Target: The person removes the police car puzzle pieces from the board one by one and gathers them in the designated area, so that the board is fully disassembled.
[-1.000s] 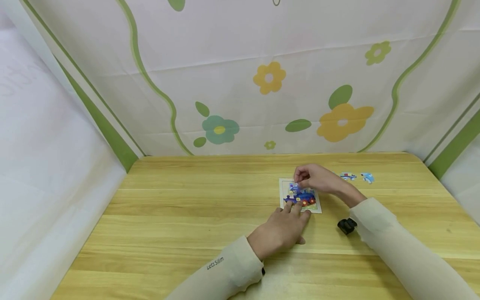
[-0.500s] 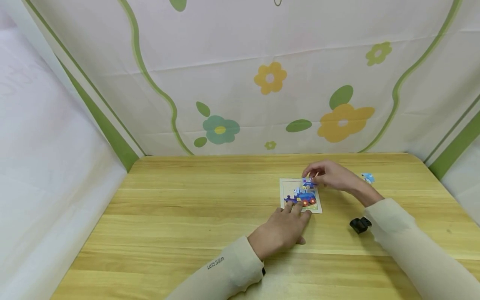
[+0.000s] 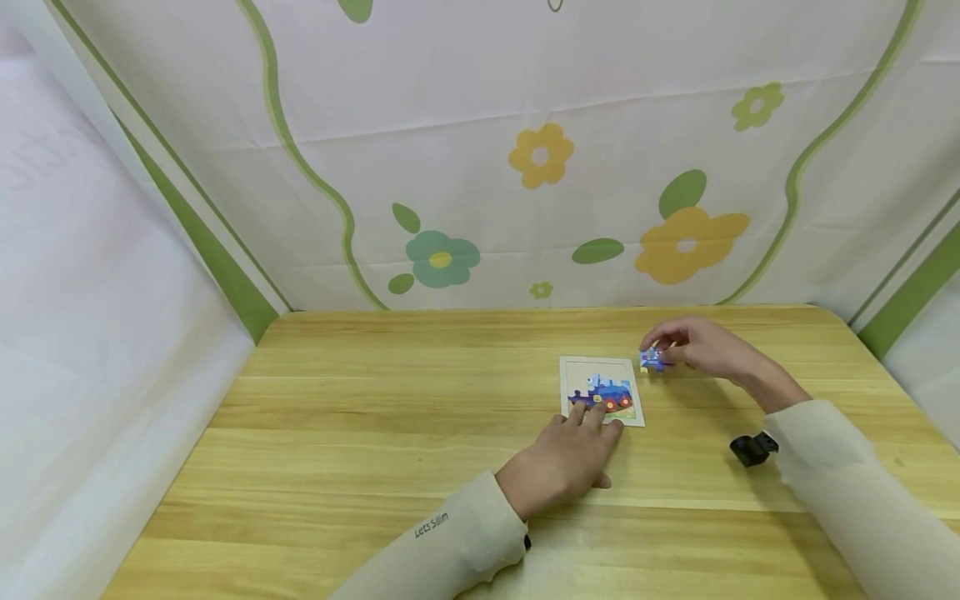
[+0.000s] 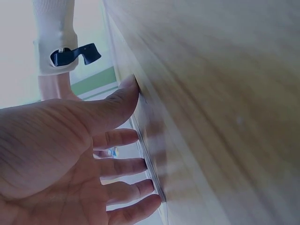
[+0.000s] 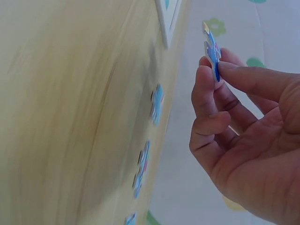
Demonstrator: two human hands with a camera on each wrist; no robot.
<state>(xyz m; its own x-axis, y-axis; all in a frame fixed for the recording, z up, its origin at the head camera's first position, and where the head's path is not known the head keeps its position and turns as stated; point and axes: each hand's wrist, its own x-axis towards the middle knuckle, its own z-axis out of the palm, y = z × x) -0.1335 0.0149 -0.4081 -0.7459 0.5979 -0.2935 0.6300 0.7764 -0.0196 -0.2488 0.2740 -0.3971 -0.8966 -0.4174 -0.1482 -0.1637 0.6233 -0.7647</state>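
Observation:
A square puzzle board with a pale rim (image 3: 563,379) lies on the table, and joined pieces showing a blue train (image 3: 613,393) fill its lower part. My left hand (image 3: 564,462) rests on the board's near edge with fingers stretched out; the left wrist view shows its fingertips (image 4: 145,187) along that edge. Just right of the board, my right hand (image 3: 708,350) pinches a blue puzzle piece (image 3: 651,360) between thumb and fingers. In the right wrist view that same puzzle piece (image 5: 212,52) is held above the table, apart from the board.
Loose puzzle pieces (image 5: 157,104) lie on the wooden table (image 3: 360,433) below the right hand, mostly hidden in the head view. A black wrist mount (image 3: 753,449) sits at the right cuff. A flower-printed curtain (image 3: 480,167) stands behind the table.
My right hand has lifted the puzzle piece from the upper part of the board and carried it rightward past the rim. The left hand has stayed in place.

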